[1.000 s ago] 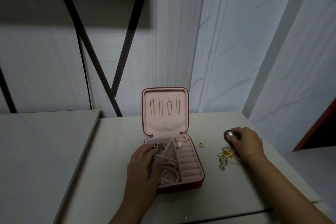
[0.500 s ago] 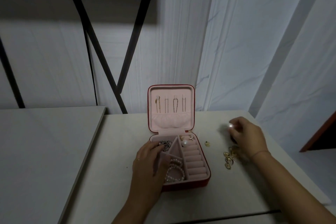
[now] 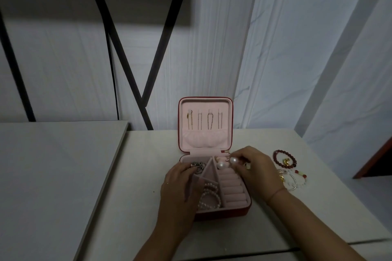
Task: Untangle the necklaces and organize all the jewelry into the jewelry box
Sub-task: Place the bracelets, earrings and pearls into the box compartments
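The right hand pinches a pearl between thumb and fingertips, holding it over the far right corner of the open box. A second pearl lies in the box just beside the held one, on the side away from the right palm. Nearer the person than those fingertips runs the column of ring rolls. The left hand lies over the box's left edge, its fingers bent, the tips touching a silver piece in the far left compartment; whether they grip it or only rest there cannot be told. Just right of the left palm a pearl bracelet lies coiled in the near left compartment. Beyond both sets of fingers the lid stands upright, with thin chains hanging in a row inside it. On the table, behind the right hand's knuckles and apart from them, lies a red bead bracelet, and nearer the right wrist a small heap of gold, silver and red pieces; its items cannot be told apart.
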### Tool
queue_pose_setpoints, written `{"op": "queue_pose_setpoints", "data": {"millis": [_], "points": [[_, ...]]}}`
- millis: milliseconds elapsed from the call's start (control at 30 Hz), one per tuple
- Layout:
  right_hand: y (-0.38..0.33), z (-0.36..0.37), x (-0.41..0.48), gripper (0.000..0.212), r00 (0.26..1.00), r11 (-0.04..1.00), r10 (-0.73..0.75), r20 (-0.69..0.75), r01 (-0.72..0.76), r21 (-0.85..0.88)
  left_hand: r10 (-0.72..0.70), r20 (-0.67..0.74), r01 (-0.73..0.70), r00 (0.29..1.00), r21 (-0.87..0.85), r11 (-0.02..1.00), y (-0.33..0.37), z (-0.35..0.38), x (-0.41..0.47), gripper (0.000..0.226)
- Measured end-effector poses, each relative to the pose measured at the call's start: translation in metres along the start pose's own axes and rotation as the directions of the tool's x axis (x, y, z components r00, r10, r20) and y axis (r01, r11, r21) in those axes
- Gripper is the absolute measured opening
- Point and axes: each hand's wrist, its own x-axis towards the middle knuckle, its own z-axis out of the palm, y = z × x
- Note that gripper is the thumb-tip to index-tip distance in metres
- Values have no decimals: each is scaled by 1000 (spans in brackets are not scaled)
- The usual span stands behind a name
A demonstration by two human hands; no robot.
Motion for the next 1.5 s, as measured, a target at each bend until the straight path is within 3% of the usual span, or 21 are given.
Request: {"op": "queue_pose_setpoints", "data": {"millis": [67, 200, 400, 533, 633, 733, 833, 933, 1033, 1300, 1500], "points": [[-1, 0, 1, 12, 999, 1000, 9, -33, -9, -14, 9, -8, -9, 1000, -4, 1000, 2, -1, 0, 67], [-6, 3, 2, 10, 999, 997, -28, 21, 29, -72, -37, 15, 37, 999, -19, 999, 5, -2, -1, 101], [-6, 3, 2, 14, 990, 977, -107, 92, 122, -177, -28, 4, 28, 1000, 9, 1000, 2, 0, 0, 91], [-8, 1, -3, 38, 988, 977, -134, 77, 145, -157, -25, 3, 25, 1000, 5, 1000, 4, 0, 0, 91], [-9, 1, -2, 13, 989, 976, -121, 86, 134, -173, -25, 5, 25, 1000, 7, 1000, 5, -1, 0, 87], [-12, -3, 6, 8, 997, 991, -28, 69, 37, -131, -27, 8, 27, 1000, 14, 1000, 5, -2, -1, 74], [-24, -2, 23, 7, 998, 996, 69, 10, -68, -51, -43, 25, 43, 999, 18, 999, 6, -2, -1, 79], [-36, 8, 41, 26, 970, 982, 190, 153, -184, -53, -24, 4, 24, 1000, 5, 1000, 5, -2, 0, 72], [-38, 14, 52, 29, 930, 965, 254, 266, -228, -127, -3, -10, 3, 1000, 6, 1000, 4, 0, 0, 67], [-24, 10, 55, 21, 896, 946, 314, 315, -322, -27, 50, -39, -50, 998, -1, 999, 1, 1, 0, 63], [-22, 2, 52, 26, 847, 872, 361, 390, -456, 181, 63, -67, -64, 996, -18, 998, 0, 2, 1, 59]]}}
